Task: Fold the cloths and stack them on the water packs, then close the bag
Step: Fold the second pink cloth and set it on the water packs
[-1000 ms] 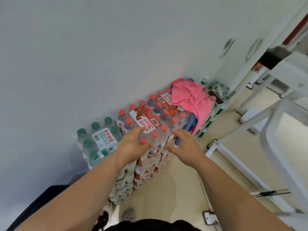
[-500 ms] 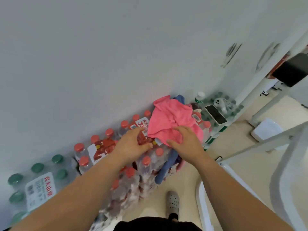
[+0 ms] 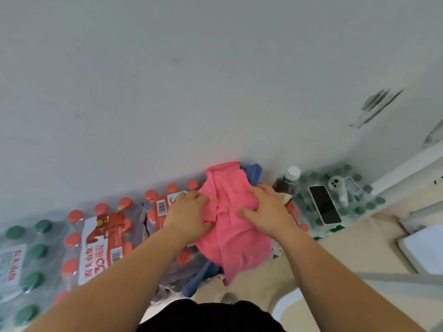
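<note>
A crumpled pink cloth (image 3: 230, 226) lies on the red-capped water packs (image 3: 105, 238) along the white wall. My left hand (image 3: 189, 212) grips its left edge, fingers curled into the fabric. On the cloth's right side, my right hand (image 3: 266, 209) grips a bunch of it with thumb and fingers. A blue cloth (image 3: 254, 173) shows behind the pink one, and a blue part (image 3: 199, 279) hangs below it over the pack's front. No bag is in view.
Green-capped water packs (image 3: 26, 257) sit at far left. To the right stand a dark drink bottle (image 3: 286, 185) and another green-capped pack (image 3: 347, 202) carrying a phone (image 3: 324, 204) and a small white device (image 3: 336, 188). A white frame (image 3: 422, 207) stands on the beige floor.
The view has shifted right along the packs and closer. Both hands moved from the red-capped pack onto the pink cloth and took hold of it.
</note>
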